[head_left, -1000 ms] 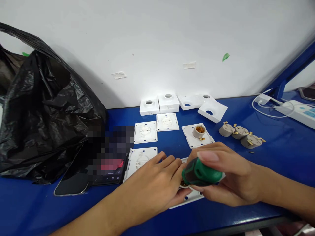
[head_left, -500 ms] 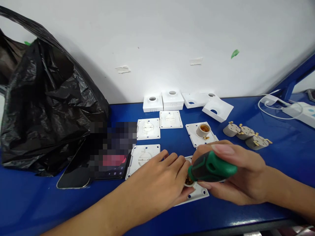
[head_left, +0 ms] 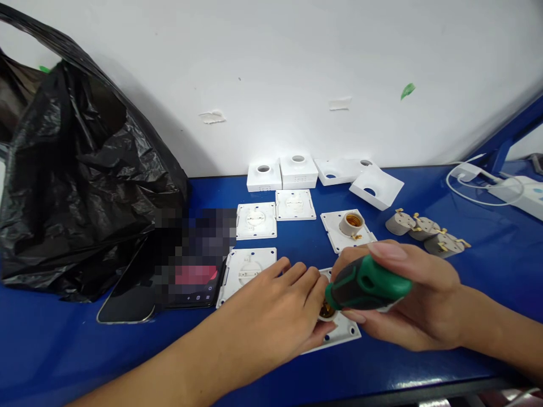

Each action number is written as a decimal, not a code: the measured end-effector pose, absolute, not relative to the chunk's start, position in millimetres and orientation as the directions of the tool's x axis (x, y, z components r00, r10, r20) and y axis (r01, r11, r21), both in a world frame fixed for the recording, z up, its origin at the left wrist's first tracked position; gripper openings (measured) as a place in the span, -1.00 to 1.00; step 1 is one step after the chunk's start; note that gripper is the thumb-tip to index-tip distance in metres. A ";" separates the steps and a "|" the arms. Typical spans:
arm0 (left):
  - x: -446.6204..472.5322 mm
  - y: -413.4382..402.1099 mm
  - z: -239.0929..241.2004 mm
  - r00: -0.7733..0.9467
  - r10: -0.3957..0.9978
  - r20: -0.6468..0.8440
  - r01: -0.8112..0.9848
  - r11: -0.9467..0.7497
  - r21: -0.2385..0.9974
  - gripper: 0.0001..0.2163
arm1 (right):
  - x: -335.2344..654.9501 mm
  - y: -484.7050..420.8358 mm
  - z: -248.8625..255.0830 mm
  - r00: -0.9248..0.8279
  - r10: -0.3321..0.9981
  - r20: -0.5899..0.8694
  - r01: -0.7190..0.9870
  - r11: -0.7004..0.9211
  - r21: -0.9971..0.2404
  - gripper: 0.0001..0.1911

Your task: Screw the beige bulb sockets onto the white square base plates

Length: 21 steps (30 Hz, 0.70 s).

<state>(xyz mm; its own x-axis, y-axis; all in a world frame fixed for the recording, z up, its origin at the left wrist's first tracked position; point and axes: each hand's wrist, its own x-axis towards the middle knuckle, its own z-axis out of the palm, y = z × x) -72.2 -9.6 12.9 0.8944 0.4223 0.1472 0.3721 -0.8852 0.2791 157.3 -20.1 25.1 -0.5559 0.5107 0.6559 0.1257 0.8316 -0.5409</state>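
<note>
My right hand [head_left: 428, 308] grips a green and black screwdriver [head_left: 367, 285], its handle tilted up to the right. The screwdriver's lower end points into a round lamp socket [head_left: 326, 315], so its tip is hidden. Fingers of my left hand [head_left: 282, 311] are closed around that socket, covering much of it. Beneath it lies a square white base plate [head_left: 345, 334] on the table. Just behind, another base plate [head_left: 332, 236] carries a lamp socket [head_left: 352, 225] with a brass thread inside. Bare base plates [head_left: 265, 257] lie left of my hands.
White square covers [head_left: 297, 176] stand along the wall. Several loose sockets with brass tabs [head_left: 401, 223] sit at right, near a white power strip [head_left: 524, 195] and cable. Two phones, one a dark phone [head_left: 127, 305], lie at left by a black plastic bag [head_left: 89, 186].
The screwdriver handle has shifted very slightly, and my right hand with it. My left hand keeps its place on the socket. The whole view has moved a little.
</note>
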 end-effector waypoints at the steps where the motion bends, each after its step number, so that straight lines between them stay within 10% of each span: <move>1: -72.4 -9.7 12.7 0.893 0.424 0.151 0.373 -0.885 0.279 -0.78 | 157.1 -20.2 24.7 -0.555 0.516 0.653 0.131 0.829 -0.544 -0.13; 21: -73.8 -12.1 13.9 0.888 0.436 0.146 0.393 -0.885 0.250 -0.71 | 158.1 -18.7 20.8 -0.507 0.505 0.698 0.092 0.837 -0.539 -0.07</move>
